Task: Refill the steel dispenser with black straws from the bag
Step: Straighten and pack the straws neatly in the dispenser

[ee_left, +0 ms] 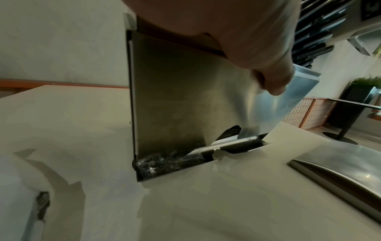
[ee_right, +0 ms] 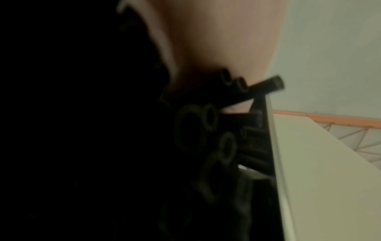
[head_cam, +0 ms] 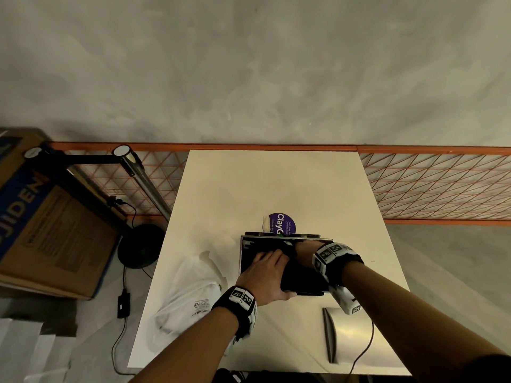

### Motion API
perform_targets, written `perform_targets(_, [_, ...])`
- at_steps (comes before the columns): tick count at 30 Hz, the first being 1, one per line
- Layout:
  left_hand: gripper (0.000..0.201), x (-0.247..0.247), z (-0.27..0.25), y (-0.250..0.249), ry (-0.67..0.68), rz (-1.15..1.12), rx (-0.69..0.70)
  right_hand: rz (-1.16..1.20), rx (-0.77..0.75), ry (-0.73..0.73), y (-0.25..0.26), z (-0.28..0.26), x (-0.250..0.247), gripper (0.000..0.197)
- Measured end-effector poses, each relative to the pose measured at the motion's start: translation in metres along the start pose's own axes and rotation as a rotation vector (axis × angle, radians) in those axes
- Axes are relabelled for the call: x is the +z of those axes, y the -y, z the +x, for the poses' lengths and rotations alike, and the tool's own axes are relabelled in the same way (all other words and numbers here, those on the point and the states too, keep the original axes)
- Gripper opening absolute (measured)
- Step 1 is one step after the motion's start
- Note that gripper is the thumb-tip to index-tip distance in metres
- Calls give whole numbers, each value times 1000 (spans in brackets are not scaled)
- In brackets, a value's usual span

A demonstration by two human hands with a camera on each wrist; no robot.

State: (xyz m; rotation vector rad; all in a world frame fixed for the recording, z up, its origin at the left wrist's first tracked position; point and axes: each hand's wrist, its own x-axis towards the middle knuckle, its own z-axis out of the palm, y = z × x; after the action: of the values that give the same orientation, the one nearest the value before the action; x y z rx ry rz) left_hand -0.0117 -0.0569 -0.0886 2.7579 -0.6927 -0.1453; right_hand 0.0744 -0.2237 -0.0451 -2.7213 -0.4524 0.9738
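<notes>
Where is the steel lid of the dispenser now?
In the head view, the steel lid lies on the table, at its near right, just in front of the steel dispenser.

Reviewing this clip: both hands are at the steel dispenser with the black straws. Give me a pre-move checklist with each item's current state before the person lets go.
1. Steel dispenser upright on the table: ok.
2. Lid off and lying on the table, apart from the dispenser: ok.
3. Black straws inside the dispenser's top opening: ok; one straw end pokes over its edge, not ok.
4. Left hand steadies the bundle at the near end: ok.
5. Right hand grip on the straws: cannot tell, fingers hidden.
6. White bag clear of the dispenser, lying to its left: ok.
</notes>
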Motion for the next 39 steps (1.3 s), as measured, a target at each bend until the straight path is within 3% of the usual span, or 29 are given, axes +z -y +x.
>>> perform_targets(4, [82, -4, 2, -1, 26, -5, -14, -100, -48, -34, 7, -11, -7, 43])
perform_targets(11, [75, -2, -2, -2, -29, -2, -4, -233, -89, -45, 14, -14, -8, 33])
perform_targets(19, [86, -5, 0, -2, -3, -10, -35, -345, -93, -4, 20, -21, -22, 18])
perform_targets(29, [95, -10, 4, 1, -292, 21, -2, -322, -119, 17, 6, -33, -31, 34])
perform_targets(35, [99, -13, 4, 1, -303, 47, 10, -282, -181, 45, 16, -39, -39, 45])
perform_targets(39, [98, -15, 6, 2, -257, 32, -13, -312, -192, 62, 14, -38, -37, 41])
